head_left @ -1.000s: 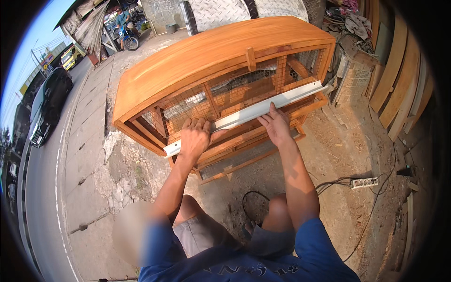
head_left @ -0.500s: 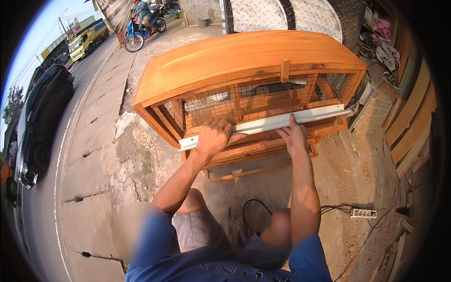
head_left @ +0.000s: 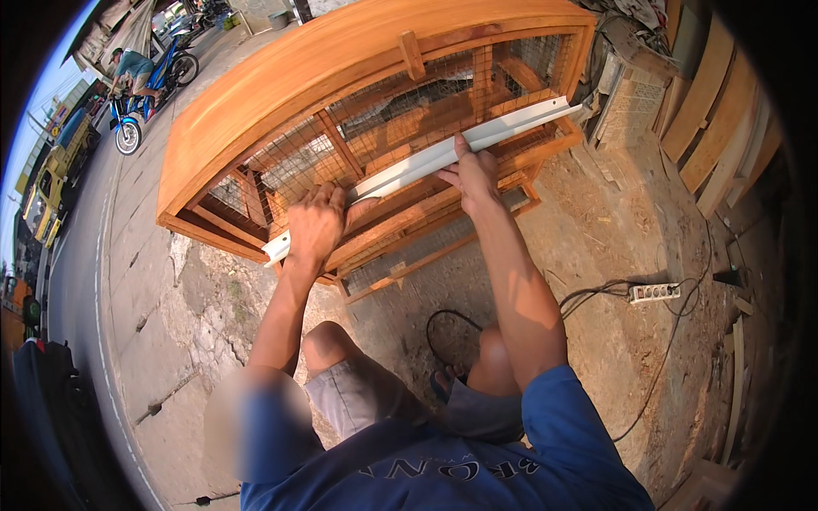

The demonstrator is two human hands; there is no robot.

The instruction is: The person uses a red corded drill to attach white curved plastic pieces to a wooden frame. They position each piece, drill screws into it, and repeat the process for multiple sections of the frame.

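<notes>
A long white channel strip lies along the front of a varnished wooden cage with wire mesh sides. My left hand grips the strip near its left end, fingers over the top edge and thumb stretched along it. Farther right, my right hand holds the strip from below, the thumb laid on its face. Small holes show at both ends of the strip. Below it runs the cage's lower wooden frame. A short wooden turn-latch sits on the upper front rail.
On the ground at right lie a white power strip and black cables. Wooden planks lean at the far right. Beyond the pavement at left is a road with a yellow truck; a person rides a blue motorbike.
The whole view has turned, so the cage and strip now appear farther left and more tilted. Both hands keep their hold on the strip. The motorbike and truck appear lower at left.
</notes>
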